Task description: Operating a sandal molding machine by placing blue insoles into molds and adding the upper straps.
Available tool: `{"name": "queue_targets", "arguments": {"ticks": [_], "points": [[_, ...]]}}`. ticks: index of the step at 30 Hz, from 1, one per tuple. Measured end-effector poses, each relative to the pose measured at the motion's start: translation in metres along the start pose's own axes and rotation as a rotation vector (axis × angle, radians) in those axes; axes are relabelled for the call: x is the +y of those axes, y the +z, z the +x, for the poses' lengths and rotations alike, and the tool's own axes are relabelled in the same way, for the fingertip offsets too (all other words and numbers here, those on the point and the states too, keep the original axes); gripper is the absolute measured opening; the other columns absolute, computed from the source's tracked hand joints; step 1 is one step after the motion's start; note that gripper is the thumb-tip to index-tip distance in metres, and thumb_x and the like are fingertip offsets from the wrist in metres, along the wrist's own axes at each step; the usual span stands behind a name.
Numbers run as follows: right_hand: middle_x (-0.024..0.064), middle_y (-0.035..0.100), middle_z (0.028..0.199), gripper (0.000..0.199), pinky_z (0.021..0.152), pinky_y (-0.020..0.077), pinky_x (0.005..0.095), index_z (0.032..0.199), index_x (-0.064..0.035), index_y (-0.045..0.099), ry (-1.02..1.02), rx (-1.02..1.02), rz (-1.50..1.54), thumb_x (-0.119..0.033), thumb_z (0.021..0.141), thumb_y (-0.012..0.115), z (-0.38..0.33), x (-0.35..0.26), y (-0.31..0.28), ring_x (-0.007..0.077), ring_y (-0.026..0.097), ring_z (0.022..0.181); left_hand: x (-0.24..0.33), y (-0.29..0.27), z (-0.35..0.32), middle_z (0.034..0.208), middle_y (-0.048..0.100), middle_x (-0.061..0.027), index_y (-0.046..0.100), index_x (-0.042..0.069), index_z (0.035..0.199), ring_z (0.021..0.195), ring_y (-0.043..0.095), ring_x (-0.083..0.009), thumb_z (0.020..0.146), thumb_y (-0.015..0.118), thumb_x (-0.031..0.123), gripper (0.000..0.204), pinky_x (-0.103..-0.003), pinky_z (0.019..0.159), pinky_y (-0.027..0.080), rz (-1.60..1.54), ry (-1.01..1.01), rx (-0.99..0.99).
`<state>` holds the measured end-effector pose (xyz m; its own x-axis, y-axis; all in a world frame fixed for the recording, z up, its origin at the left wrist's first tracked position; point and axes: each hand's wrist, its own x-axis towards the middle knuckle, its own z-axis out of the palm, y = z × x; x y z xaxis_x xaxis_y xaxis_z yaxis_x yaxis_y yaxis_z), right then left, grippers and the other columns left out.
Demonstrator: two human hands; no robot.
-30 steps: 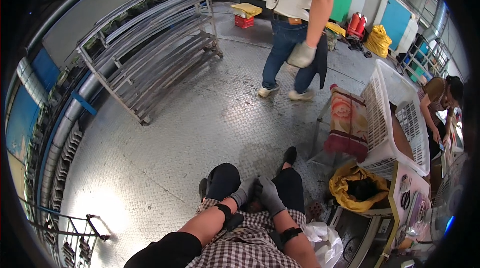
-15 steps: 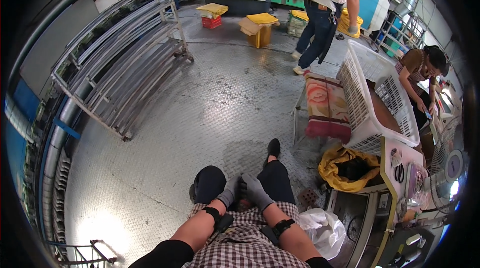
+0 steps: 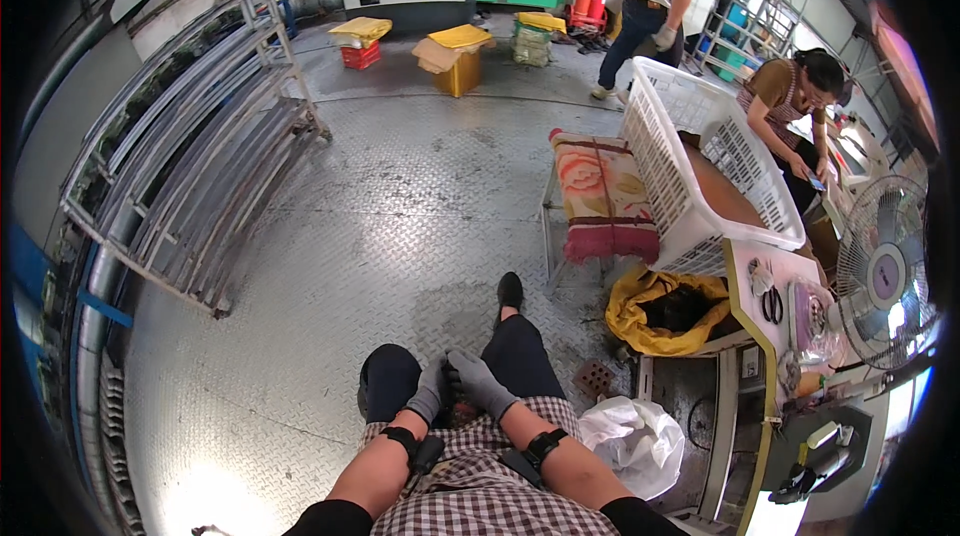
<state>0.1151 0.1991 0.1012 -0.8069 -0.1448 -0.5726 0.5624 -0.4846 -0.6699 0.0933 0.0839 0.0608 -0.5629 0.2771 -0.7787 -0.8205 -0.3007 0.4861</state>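
In grey gloves, my left hand [image 3: 430,391] and my right hand [image 3: 480,383] meet over my lap, between my knees. The fingers of both are curled in and touch each other. Whatever they hold, if anything, is hidden by the gloves. A checked apron [image 3: 490,481] covers my lap beneath the wrists, and each wrist wears a black strap. To the right of my knees, a white plastic bag [image 3: 630,436] sits on the floor near a perforated brick [image 3: 594,377].
Right of me stand a yellow sack [image 3: 625,308], a stool with a floral cushion [image 3: 600,186], a white crate [image 3: 665,176], and a worktable [image 3: 752,281] bearing scissors [image 3: 771,305] and a fan [image 3: 885,271]. A metal rack [image 3: 200,156] is at left. Two people are at the upper right.
My view has turned to the right, so the scene sits further left. The standing person has stepped further right and away, and red cylinders show behind. My hands stay together in my lap.
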Motion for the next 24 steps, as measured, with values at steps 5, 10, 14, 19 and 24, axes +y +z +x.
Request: {"name": "queue_targets", "arguments": {"ticks": [5,10,14,19,24], "points": [[0.0027,0.062,0.101,0.03,0.076,0.0478,0.0333,0.117,-0.0092,0.062,0.014,-0.012,0.008,-0.031,0.098,0.056,-0.011,-0.008,0.016,0.0165,0.058,0.088,-0.008,-0.028,0.023,0.127,0.06,-0.0086,0.054,0.02,0.134,0.112,0.055,-0.0328,0.102,0.032,0.051,0.05,-0.05,0.098,0.041,-0.063,-0.017,-0.054],[0.0037,0.061,0.101,0.031,0.075,0.0472,0.034,0.117,-0.0104,0.059,-0.015,0.032,-0.015,-0.033,0.098,0.053,-0.003,-0.001,0.002,0.0169,0.057,0.087,-0.007,-0.014,0.021,0.122,0.061,-0.0093,0.055,0.018,0.132,0.109,0.056,-0.0335,0.101,0.037,0.051,0.049,-0.051,0.093,0.045,-0.097,-0.066,-0.094],[0.0047,0.062,0.104,0.034,0.08,0.0475,0.034,0.119,-0.006,0.059,0.023,0.049,-0.047,-0.031,0.098,0.054,-0.004,-0.003,0.004,0.0166,0.058,0.091,0.0,-0.004,0.004,0.12,0.062,-0.0106,0.055,0.018,0.131,0.106,0.056,-0.0345,0.1,0.038,0.052,0.05,-0.052,0.09,0.046,-0.053,-0.023,-0.026],[0.0062,0.063,0.106,0.035,0.083,0.0472,0.034,0.119,-0.0033,0.059,-0.054,0.041,-0.125,-0.031,0.099,0.052,-0.003,-0.004,0.02,0.017,0.058,0.094,0.004,-0.026,0.01,0.12,0.062,-0.0108,0.055,0.018,0.131,0.106,0.057,-0.0349,0.099,0.039,0.052,0.05,-0.052,0.09,0.047,-0.086,-0.035,-0.048],[0.0077,0.065,0.104,0.036,0.085,0.0474,0.0344,0.116,-0.0009,0.061,-0.066,0.123,-0.144,-0.031,0.1,0.049,-0.001,0.0,-0.004,0.0176,0.058,0.095,-0.009,-0.013,0.024,0.143,0.052,-0.0065,0.05,0.021,0.141,0.129,0.047,-0.031,0.1,0.036,0.049,0.052,-0.048,0.106,0.04,0.001,-0.069,-0.159]]}}
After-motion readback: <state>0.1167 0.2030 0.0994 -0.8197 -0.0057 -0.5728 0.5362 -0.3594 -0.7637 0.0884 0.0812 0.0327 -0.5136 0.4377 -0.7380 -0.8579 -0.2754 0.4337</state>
